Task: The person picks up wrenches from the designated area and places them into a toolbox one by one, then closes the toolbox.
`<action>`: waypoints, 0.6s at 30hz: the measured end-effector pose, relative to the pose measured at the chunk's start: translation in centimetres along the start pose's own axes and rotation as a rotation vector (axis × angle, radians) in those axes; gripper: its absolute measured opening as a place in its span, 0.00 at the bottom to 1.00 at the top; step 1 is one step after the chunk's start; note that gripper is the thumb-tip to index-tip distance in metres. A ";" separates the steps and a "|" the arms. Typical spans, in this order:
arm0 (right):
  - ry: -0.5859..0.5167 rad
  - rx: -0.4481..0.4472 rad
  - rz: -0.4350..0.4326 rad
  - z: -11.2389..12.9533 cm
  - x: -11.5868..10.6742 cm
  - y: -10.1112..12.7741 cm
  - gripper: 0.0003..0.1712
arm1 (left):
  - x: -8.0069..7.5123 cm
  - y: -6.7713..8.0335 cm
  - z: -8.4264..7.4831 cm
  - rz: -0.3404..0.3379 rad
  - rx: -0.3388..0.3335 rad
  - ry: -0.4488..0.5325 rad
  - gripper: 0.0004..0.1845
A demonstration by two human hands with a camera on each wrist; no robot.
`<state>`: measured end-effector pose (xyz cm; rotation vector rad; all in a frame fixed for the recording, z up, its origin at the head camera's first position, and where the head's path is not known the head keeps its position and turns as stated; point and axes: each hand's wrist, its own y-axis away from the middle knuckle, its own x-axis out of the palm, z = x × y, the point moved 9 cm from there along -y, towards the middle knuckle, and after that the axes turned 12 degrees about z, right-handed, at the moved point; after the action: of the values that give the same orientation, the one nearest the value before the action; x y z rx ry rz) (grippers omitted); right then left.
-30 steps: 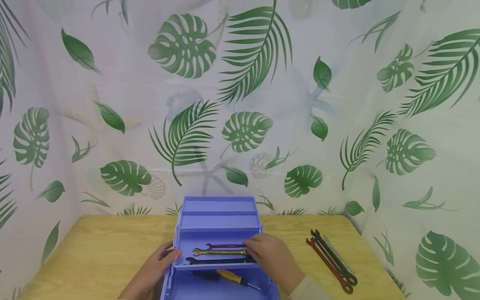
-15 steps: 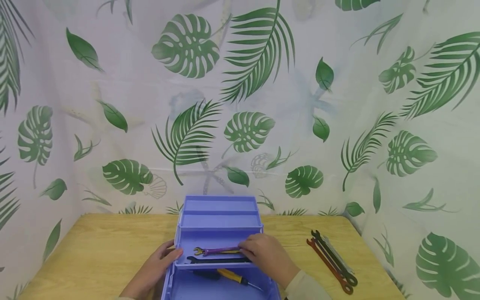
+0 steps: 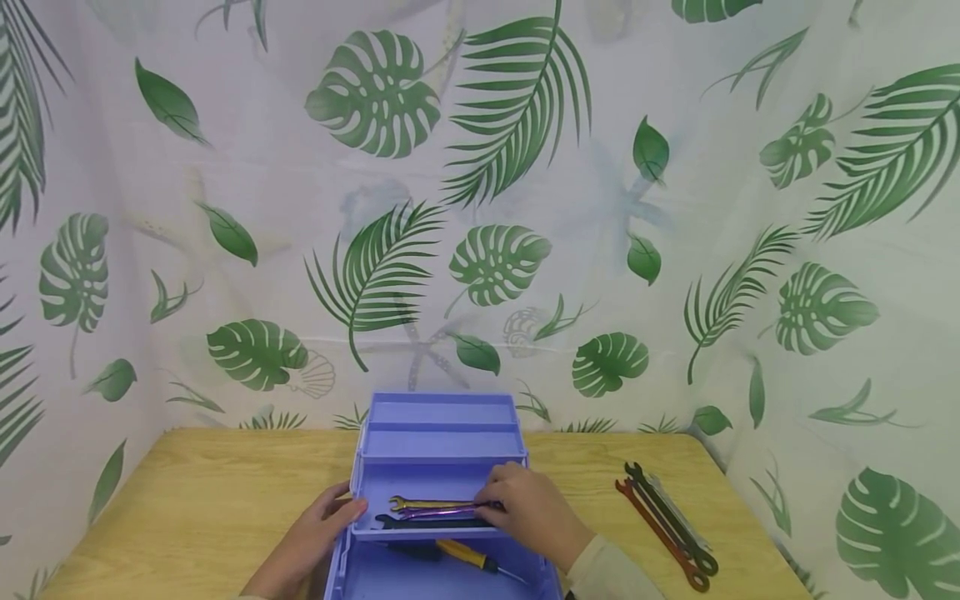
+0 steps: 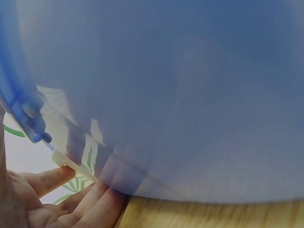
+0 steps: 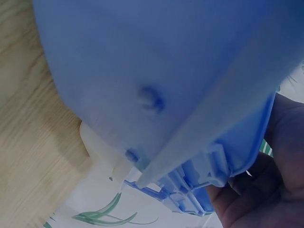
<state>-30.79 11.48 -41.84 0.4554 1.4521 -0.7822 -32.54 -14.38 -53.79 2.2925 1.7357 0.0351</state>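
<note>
A blue toolbox (image 3: 442, 573) stands unfolded on the table with its stepped trays raised. My left hand (image 3: 318, 529) holds the left side of its middle tray (image 3: 427, 478), thumb at the rim; in the left wrist view the fingers (image 4: 102, 204) lie along the box's side. Inside that tray, my right hand (image 3: 528, 508) pinches the right end of a purple wrench (image 3: 442, 513). The purple wrench lies between a yellow wrench (image 3: 420, 503) and a black wrench (image 3: 427, 524). The fingers hide the wrenches' right ends.
Below, in the bottom of the box, lies a screwdriver with a yellow and black handle (image 3: 467, 553). On the table (image 3: 240, 500) to the right lie a red wrench (image 3: 660, 533), a black wrench (image 3: 671, 517) and a silver wrench (image 3: 678, 508). A leaf-patterned cloth (image 3: 480, 167) hangs behind.
My right hand has brought the purple wrench from behind the yellow one, over it, to the front of it. The left hand has stayed at the tray's side.
</note>
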 end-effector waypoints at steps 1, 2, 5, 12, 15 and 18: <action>-0.002 0.004 0.003 -0.1 0.0 0.0 0.04 | 0.0 0.0 0.0 0.000 -0.001 0.002 0.42; -0.005 0.009 0.008 -0.1 0.1 0.0 0.03 | 0.0 0.0 0.0 0.001 0.000 0.006 0.42; -0.015 0.020 0.026 -0.3 0.2 -0.1 0.04 | 0.1 -0.1 0.2 0.006 0.001 0.021 0.42; -0.056 0.009 0.083 -0.5 0.1 0.4 0.06 | 0.1 -0.4 0.4 0.012 -0.002 0.040 0.43; -0.059 0.015 0.040 -0.6 -0.7 1.3 0.07 | 0.1 -0.5 0.4 0.014 -0.005 0.033 0.43; -0.052 0.065 -0.063 -1.3 -1.8 2.6 0.09 | 0.0 -0.5 0.4 0.020 -0.007 0.029 0.44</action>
<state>-29.78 14.56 -40.68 0.4375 1.4010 -0.8875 -32.98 -14.31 -54.26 2.3151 1.7243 0.0784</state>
